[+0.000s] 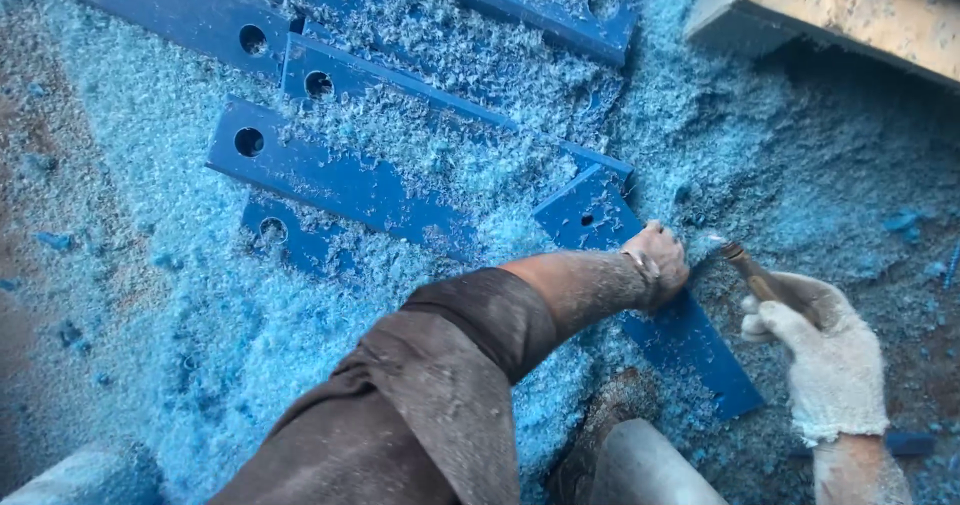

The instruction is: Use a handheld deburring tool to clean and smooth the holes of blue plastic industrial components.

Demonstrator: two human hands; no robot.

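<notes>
The ground (130, 265) lies thick with blue shavings. The left hand (657, 265) presses closed on a blue plank (690, 340), whose long axis runs toward the lower right. Just right of it, the gloved right hand (815, 340) grips a chisel (755, 277) angled at the plank's edge.

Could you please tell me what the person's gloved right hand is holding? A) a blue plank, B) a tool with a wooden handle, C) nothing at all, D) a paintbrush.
B: the right hand, in a whitish glove, is closed round a tool with a wooden handle, while the bare left hand rests on the blue plank amid blue shavings.
</notes>
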